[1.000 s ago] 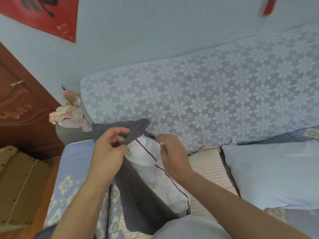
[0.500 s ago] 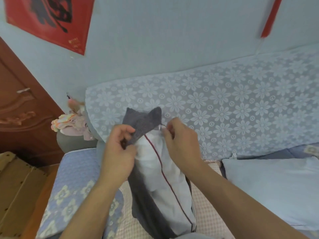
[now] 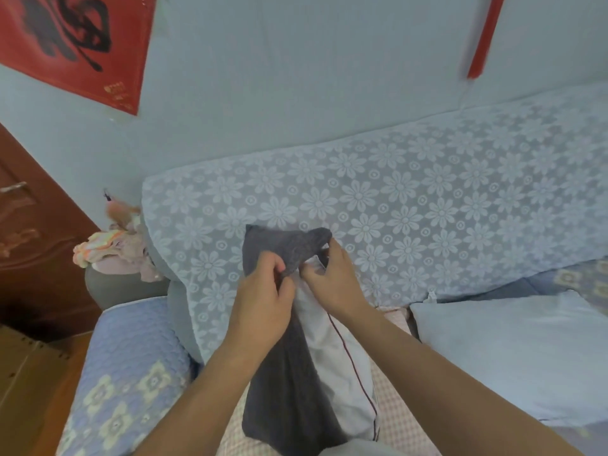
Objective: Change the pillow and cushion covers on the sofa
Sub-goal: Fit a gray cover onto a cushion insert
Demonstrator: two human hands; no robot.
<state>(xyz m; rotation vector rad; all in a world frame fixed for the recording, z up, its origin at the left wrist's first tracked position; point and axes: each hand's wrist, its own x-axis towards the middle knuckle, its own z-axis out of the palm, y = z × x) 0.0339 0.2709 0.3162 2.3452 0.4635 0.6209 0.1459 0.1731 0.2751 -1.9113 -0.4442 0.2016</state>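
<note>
A white pillow (image 3: 339,373) with a dark red piping line stands upright in front of me, partly inside a dark grey cover (image 3: 283,383). My left hand (image 3: 263,304) grips the grey cover's open edge near the top. My right hand (image 3: 332,281) pinches the opposite edge of the opening at the pillow's top corner. The grey cover's upper end (image 3: 286,241) stands up above both hands. The pillow's lower end is hidden by my lap.
The sofa backrest (image 3: 411,209) wears white flowered lace. A pale blue pillow (image 3: 513,353) lies on the seat to the right, over a pink checked cushion (image 3: 394,419). A blue quilted armrest (image 3: 125,366) is left, with folded clothes (image 3: 112,251) behind it and a brown door (image 3: 29,232).
Both hands have lifted the pillow upright and drawn the grey cover higher over its top; the hands now sit closer together at the opening.
</note>
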